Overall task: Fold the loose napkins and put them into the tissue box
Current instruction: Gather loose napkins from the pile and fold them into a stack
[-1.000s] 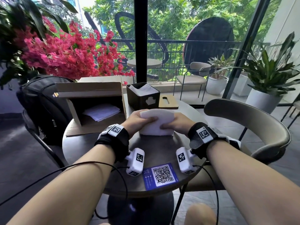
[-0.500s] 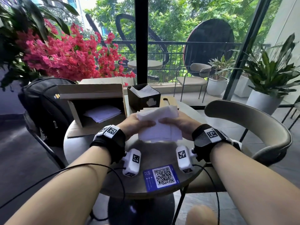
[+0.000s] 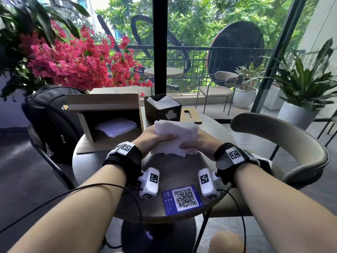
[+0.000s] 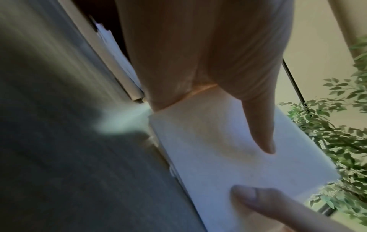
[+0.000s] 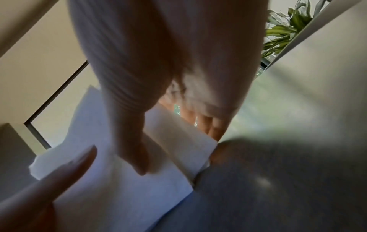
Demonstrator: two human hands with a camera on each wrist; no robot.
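**Napkin stack lifted and held upright between two hands**

Since a second ago the napkins (image 3: 176,138) have risen from lying flat under both palms to standing tilted on their lower edge, just above the table (image 3: 175,170). Both hands have a grip on them: the left hand (image 3: 155,138) has its thumb laid across the near face and its fingers behind, and the right hand (image 3: 198,143) pinches the lower right part the same way. Neither grip is released. From the left wrist view the stack (image 4: 228,149) shows as several white layers, with one thumb of each hand pressing on it; the exact number of sheets cannot be told.

One black tissue box (image 3: 162,109) stands open at the far side of the table, just beyond the hands, with white napkins showing inside. One wooden lid (image 3: 190,116) lies beside it on the right. One cardboard box (image 3: 109,114) lies on its side to the left with more white sheets (image 3: 115,126) inside. One blue code card (image 3: 182,199) lies at the near edge. Also seen: one black backpack (image 3: 52,117) on a chair at left, and one curved chair (image 3: 284,143) at right.
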